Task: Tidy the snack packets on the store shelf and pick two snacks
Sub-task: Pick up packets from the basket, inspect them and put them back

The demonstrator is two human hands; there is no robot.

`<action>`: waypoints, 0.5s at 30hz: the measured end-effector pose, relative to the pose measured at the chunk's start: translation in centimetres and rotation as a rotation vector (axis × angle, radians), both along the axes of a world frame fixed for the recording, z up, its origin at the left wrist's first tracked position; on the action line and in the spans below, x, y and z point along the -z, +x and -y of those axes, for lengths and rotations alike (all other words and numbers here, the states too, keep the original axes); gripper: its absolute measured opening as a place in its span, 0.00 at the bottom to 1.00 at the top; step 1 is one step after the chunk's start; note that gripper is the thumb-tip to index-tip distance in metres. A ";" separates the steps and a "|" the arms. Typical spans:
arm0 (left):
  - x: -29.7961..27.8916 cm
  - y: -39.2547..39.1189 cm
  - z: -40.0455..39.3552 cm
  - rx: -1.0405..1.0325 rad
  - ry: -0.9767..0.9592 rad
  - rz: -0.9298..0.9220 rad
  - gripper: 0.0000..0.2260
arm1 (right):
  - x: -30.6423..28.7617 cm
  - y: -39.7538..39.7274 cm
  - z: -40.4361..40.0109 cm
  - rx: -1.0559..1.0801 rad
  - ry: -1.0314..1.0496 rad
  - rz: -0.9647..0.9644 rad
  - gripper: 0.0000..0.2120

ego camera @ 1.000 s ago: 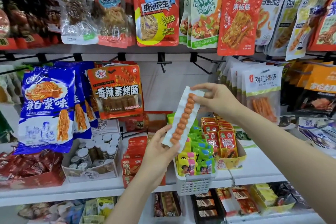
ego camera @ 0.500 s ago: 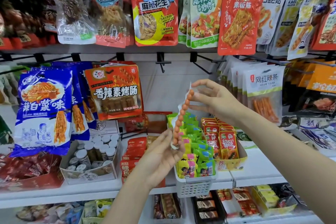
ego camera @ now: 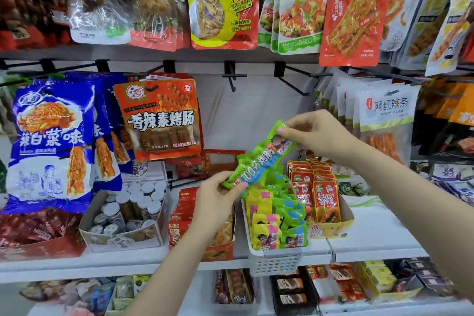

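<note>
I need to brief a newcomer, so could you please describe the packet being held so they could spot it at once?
Find the white slotted basket on the middle shelf. Just above it, the left hand and right hand pinch opposite ends of one long green packet. Unlike those below, it hangs tilted in mid-air.

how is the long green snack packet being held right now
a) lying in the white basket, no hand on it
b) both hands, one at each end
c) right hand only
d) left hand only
b: the left hand pinches the lower end of the green packet and the right hand pinches its upper end, holding it tilted above the white basket.
</note>
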State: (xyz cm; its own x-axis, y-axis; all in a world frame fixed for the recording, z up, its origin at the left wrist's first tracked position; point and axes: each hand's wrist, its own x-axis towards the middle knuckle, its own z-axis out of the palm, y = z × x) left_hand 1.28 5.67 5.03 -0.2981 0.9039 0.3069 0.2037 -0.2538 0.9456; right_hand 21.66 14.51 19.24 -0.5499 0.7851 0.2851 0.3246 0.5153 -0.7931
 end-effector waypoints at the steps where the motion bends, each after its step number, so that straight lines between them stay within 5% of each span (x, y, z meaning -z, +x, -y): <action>1: 0.2 -0.2 -0.5 -0.024 0.002 -0.004 0.07 | 0.2 0.3 -0.3 -0.007 0.010 0.014 0.04; 7: 1.2 0.5 -3.3 -0.162 -0.010 -0.020 0.16 | 2.4 1.7 -2.8 0.125 0.082 -0.044 0.09; 12: 3.0 1.2 -2.6 0.031 -0.094 -0.535 0.23 | 3.9 2.9 -3.9 0.237 0.131 -0.084 0.13; 15: 4.2 1.6 -1.6 0.133 -0.105 -0.678 0.26 | 4.7 3.1 -3.7 0.250 0.183 -0.069 0.13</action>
